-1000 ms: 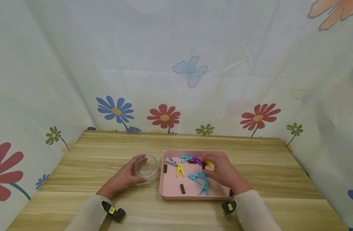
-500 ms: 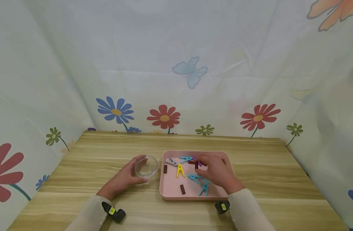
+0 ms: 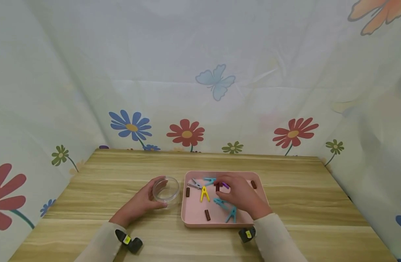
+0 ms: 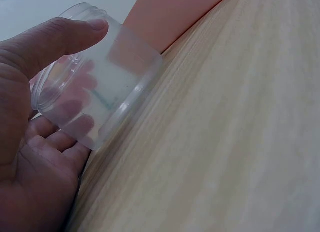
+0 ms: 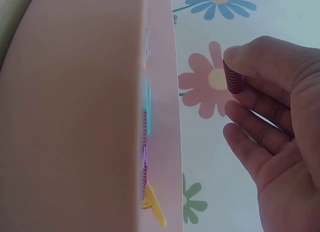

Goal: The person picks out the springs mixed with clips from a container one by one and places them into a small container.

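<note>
My left hand (image 3: 139,202) holds a clear plastic jar (image 4: 127,74) by its side, thumb near the threaded rim; whether its base touches the table I cannot tell. Over the pink tray (image 3: 216,225), my right hand (image 3: 244,194) pinches a small brown coil spring (image 5: 233,80) between thumb and index finger, above the tray's edge in the right wrist view. In the tray lie a grey clothespin (image 3: 195,184), a yellow clothespin (image 3: 205,194), several blue clothespins (image 3: 232,214) and a partly hidden purple clothespin (image 3: 225,185). Loose springs lie there too, one at the left (image 3: 188,192).
More brown springs lie near the tray's front (image 3: 207,215) and its right end (image 3: 254,184). The tray stands on a wood-grain table (image 3: 128,163), just right of the jar. A flower-printed curtain (image 3: 154,91) rises behind and at both sides.
My right hand has moved left over the tray with the spring, uncovering another spring at the right end. The left hand and the jar have stayed in place.
</note>
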Motion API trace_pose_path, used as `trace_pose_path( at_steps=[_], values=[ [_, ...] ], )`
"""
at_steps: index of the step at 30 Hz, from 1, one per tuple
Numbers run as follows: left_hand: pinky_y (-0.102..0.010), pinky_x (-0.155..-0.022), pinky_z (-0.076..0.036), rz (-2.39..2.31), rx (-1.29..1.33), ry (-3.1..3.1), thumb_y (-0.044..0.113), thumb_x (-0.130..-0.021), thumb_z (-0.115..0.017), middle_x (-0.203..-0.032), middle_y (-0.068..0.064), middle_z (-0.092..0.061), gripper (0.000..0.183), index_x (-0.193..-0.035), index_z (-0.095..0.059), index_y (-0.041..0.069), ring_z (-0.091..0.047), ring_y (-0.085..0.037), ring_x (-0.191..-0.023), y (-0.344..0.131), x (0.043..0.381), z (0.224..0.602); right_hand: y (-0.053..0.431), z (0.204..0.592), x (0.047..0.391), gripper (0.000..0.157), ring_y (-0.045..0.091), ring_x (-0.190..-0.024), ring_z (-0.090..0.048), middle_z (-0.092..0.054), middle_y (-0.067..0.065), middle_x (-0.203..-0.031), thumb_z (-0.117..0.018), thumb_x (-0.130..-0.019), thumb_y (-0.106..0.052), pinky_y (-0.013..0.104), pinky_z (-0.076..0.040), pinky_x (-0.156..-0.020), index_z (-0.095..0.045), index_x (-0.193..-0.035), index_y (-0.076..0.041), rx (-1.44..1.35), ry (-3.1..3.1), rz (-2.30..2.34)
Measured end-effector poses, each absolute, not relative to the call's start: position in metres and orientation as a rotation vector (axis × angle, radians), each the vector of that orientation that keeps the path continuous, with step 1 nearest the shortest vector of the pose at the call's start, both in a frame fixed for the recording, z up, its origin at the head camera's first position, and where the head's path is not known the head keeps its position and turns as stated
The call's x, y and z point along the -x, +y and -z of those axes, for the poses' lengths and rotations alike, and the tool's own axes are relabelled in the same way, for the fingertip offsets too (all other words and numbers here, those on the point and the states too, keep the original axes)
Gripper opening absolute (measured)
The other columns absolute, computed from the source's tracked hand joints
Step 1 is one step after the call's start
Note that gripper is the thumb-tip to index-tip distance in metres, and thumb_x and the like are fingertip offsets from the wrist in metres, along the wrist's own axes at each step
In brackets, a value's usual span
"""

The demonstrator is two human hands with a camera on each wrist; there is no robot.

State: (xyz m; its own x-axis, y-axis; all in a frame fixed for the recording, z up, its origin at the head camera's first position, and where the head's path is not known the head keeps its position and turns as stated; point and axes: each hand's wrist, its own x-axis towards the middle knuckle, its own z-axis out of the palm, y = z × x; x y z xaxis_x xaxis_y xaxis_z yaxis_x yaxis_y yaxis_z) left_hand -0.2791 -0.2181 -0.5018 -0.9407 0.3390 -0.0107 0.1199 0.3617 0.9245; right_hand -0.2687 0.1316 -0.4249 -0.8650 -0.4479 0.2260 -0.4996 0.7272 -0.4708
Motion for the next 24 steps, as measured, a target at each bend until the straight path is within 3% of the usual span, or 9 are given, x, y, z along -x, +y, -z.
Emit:
trace_pose_path(
  at_steps=[7, 15, 21, 24],
  values=[
    [-0.048, -0.118, -0.021, -1.612, -0.4, 2.42, 0.03, -0.073, -0.085, -0.154, -0.003, -0.039, 0.092, -0.146, -0.029, 0.03, -0.031, -0.024, -0.146, -0.218, 0.28, 0.503, 0.126, 0.423, 0.269, 0.027, 0.018, -0.099, -0.063, -0.066, -0.005, -0.115, -0.074, -0.085, -0.027, 0.037, -0.055, -0.091, -0.069, -0.11, -0.019, -0.797, -2.817, -0.85],
    [-0.033, -0.116, -0.027, -1.603, -0.466, 2.428, 0.028, -0.075, -0.083, -0.154, -0.008, -0.038, 0.091, -0.148, -0.028, 0.024, -0.03, -0.027, -0.146, -0.218, 0.279, 0.504, 0.12, 0.423, 0.269, 0.026, 0.019, -0.099, -0.064, -0.066, -0.007, -0.111, -0.074, -0.086, -0.027, 0.037, -0.056, -0.088, -0.069, -0.111, -0.02, -0.814, -2.809, -0.872],
    [-0.015, -0.109, -0.028, -1.608, -0.424, 2.422, 0.029, -0.074, -0.085, -0.154, -0.003, -0.039, 0.092, -0.147, -0.029, 0.03, -0.031, -0.022, -0.146, -0.218, 0.278, 0.502, 0.118, 0.42, 0.267, 0.028, 0.016, -0.102, -0.064, -0.066, -0.007, -0.116, -0.073, -0.086, -0.028, 0.033, -0.056, -0.087, -0.068, -0.113, -0.022, -0.815, -2.809, -0.856],
    [-0.019, -0.112, -0.027, -1.609, -0.409, 2.421, 0.028, -0.073, -0.085, -0.153, -0.002, -0.04, 0.091, -0.146, -0.03, 0.032, -0.031, -0.02, -0.146, -0.217, 0.277, 0.501, 0.116, 0.42, 0.267, 0.028, 0.012, -0.102, -0.063, -0.065, -0.007, -0.119, -0.073, -0.087, -0.028, 0.033, -0.056, -0.087, -0.068, -0.114, -0.022, -0.833, -2.796, -0.849]
  ],
)
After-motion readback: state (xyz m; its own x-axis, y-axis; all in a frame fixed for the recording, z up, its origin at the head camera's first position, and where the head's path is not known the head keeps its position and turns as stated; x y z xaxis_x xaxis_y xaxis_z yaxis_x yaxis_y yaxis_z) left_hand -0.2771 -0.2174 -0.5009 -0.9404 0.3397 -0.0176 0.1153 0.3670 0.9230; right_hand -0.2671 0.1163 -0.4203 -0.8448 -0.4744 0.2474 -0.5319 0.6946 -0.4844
